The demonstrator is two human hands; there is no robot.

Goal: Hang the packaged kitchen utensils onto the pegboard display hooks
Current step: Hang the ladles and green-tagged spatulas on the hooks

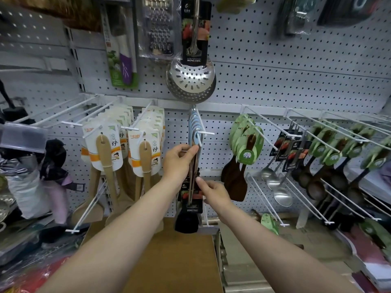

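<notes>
**Hanging a spoon pack**

Held the utensil pack [191, 187] w/ both hands, right in front of the pegboard [264, 85]. Left hand [178, 160] pinched handle near top, thumb & fingers pressed together. Right hand [213, 192] pinched card edge lower down. Top loop sat on white hook [203, 133], by blue loops.

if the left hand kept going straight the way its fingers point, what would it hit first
Probably the blue hanging loops on the white hook: the left hand grips the packaged utensil just below them, fingers pointing up and right. Depth is unclear.
</notes>
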